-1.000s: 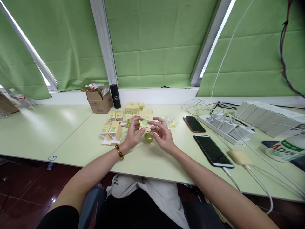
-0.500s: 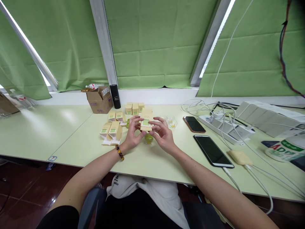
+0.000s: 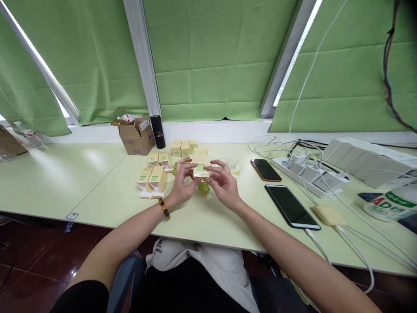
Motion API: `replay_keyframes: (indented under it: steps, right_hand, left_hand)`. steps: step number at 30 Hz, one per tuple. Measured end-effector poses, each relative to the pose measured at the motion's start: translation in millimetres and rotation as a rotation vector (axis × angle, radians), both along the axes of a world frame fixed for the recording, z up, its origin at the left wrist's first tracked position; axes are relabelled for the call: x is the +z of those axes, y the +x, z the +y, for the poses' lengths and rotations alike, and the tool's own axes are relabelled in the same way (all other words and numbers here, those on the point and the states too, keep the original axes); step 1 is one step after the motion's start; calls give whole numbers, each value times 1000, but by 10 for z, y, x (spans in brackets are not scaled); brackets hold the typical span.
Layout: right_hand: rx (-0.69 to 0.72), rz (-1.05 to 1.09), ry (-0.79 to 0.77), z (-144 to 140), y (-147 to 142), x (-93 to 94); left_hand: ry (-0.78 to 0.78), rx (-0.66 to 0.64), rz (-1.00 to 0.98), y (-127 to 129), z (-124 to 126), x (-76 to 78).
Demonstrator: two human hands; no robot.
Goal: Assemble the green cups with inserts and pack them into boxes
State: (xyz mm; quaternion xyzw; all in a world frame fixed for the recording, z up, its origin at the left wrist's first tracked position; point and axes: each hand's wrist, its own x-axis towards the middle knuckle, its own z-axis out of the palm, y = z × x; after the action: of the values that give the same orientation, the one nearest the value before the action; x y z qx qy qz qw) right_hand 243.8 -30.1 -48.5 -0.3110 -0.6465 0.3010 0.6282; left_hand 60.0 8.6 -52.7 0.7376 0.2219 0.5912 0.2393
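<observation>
Between my hands is a small cream cardboard box (image 3: 201,160) with a green square on its face. My left hand (image 3: 183,179) grips its left side, thumb at the lower edge and fingers along the side. From the right, my right hand (image 3: 224,182) holds it in the same way. The flap at the box's near end lies against it. Just below the box, a small yellow-green jar (image 3: 203,189) stands on the table, its top partly covered by the box and thumbs. Another green item, mostly hidden, sits behind my left fingers.
Several similar boxes (image 3: 158,178) stand to the left, some with flaps out, and more (image 3: 185,149) at the back. Clear containers (image 3: 235,167) lie behind my right hand. Rightward are two phones (image 3: 291,206), a power strip (image 3: 306,174) and cables. A carton (image 3: 137,138) and black cylinder (image 3: 157,131) stand back left.
The flap at the box's near end, sticking out before, is now folded in against the box. Both hands have stayed nearly in place.
</observation>
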Motion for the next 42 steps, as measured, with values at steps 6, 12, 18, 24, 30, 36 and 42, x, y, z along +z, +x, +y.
replay_keyframes:
  steps: [6,12,18,24,30,36,42]
  right_hand:
    - [-11,-10,14,8,-1,-15]
    - [-28,-11,35,16,-10,-28]
    - [-34,-25,46,-5,-10,-19]
    - [-29,-93,87,-3,12,-42]
    - [-25,-221,186,1,47,-43]
    - [35,-366,360,-43,63,20]
    - [-1,-476,454,6,48,-68]
  left_hand:
    - [45,29,12,1,16,-16]
    - [110,73,34,0,19,-36]
    - [147,95,40,4,27,-44]
    - [217,211,163,-24,-22,18]
    - [238,302,213,-31,-36,56]
    - [67,206,71,-31,61,12]
    - [-182,185,-128,-40,204,-63]
